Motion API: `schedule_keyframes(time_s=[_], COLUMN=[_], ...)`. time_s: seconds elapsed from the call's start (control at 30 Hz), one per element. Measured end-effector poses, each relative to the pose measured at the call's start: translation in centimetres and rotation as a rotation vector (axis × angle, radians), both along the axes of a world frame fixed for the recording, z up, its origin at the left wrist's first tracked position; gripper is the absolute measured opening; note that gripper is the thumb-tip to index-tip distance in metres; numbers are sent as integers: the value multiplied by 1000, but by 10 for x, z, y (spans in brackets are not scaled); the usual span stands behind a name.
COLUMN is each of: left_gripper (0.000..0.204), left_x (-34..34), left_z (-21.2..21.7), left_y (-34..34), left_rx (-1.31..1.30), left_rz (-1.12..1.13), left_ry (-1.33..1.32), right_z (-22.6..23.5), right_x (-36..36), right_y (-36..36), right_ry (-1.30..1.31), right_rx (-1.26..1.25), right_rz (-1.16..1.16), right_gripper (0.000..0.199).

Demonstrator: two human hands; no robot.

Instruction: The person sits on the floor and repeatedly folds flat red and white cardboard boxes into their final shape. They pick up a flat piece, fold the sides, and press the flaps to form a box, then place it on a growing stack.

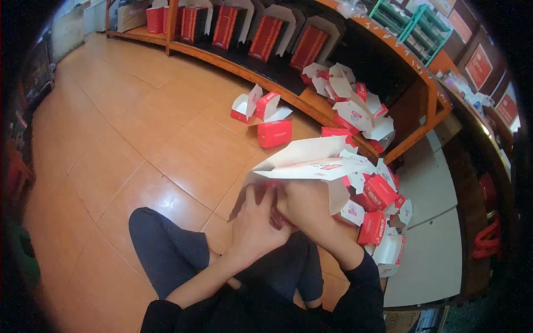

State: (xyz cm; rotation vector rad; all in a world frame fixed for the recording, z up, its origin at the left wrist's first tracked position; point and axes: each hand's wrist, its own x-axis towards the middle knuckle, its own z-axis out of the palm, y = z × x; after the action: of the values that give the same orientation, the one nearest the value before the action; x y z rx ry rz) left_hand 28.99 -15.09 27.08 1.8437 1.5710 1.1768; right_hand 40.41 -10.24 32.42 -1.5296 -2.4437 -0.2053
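Note:
A partly folded cardboard food box (300, 169), with pale flaps and red print, is held over my lap. My left hand (256, 222) grips its near red side, fingers bent against the cardboard. From the right, my right hand (300, 202) reaches in against the same box, beneath the raised pale flap. That flap and the box wall hide most of the right fingers. The box tilts, and its long flap stands up toward the far side.
Folded red-and-white boxes (377, 191) lie piled at my right. More boxes (275, 134) stand on the orange tiled floor (127, 139) ahead. A wooden shelf (239, 62) holds stacks of flat red cardboard (267, 38). White panels (427, 261) lie beyond the pile.

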Motion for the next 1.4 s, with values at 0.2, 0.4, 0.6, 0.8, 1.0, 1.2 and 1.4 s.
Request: schedule_keyframes(time_s=[0.2, 0.4, 0.6, 0.8, 1.0, 1.2, 1.4], left_gripper=[77, 62, 44, 44, 49, 46, 41], left_x=[-2, -8, -26, -5, -6, -9, -6], left_z=[-1, -21, -25, -23, -28, -32, -33], left_y=[4, 21, 68, 68, 57, 46, 39], left_rx=[-27, 154, -43, 76, 44, -16, -83], left_rz=[-94, -166, -273, -189, -187, -119, -44], left_ry=[-106, -116, -540, -387, -271, -234, -263], right_z=[6, 2, -47, -61, -53, -37, -66], right_x=[24, 97, 136, 132, 122, 112, 171], right_y=[-4, 26, 55, 43, 32, 16, 9], right_ry=[269, 100, 276, 232, 242, 614, 960], right_rx=[-229, 39, 99, 244, 211, 108, -450], right_rz=[228, -339, -137, -175, -291, -419, -437], right_gripper=[32, 30, 20, 17, 13, 21, 36])
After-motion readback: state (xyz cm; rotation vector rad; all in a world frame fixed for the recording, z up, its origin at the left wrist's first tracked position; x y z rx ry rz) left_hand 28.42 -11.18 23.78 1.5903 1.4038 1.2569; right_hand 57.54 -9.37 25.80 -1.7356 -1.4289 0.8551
